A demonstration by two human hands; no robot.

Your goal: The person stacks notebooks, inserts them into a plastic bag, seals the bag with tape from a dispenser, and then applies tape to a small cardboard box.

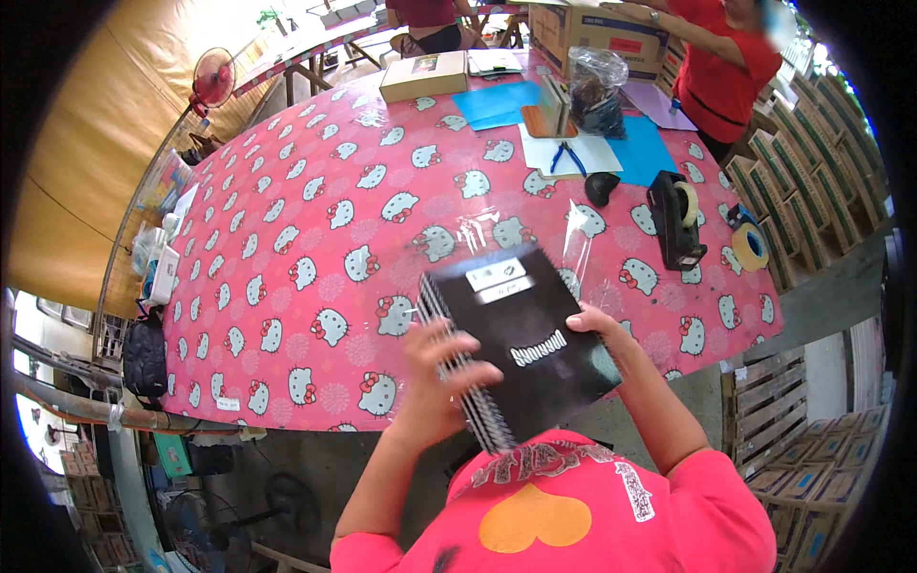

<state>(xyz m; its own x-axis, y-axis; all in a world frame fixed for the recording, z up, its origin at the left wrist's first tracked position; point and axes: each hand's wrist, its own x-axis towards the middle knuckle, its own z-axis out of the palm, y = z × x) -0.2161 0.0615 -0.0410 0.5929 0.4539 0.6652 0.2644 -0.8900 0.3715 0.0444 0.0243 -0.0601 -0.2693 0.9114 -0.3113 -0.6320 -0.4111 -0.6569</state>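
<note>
I hold a black spiral-bound notebook (521,334) with white labels on its cover, tilted above the near edge of the table. My left hand (435,368) grips it along the spiral binding. My right hand (600,329) holds its right edge. A clear plastic sleeve (573,244) sticks out past the notebook's far corner over the tabletop. The table (315,239) is covered with a pink cloth printed with white cartoon cats.
A black tape dispenser (676,220) and a tape roll (751,246) sit at the right. Farther back lie blue sheets (497,103), blue-handled pliers (570,158), a flat box (424,76) and a carton (597,33). A person in red (721,67) stands at the far right. Stacked boxes (812,181) line the right side.
</note>
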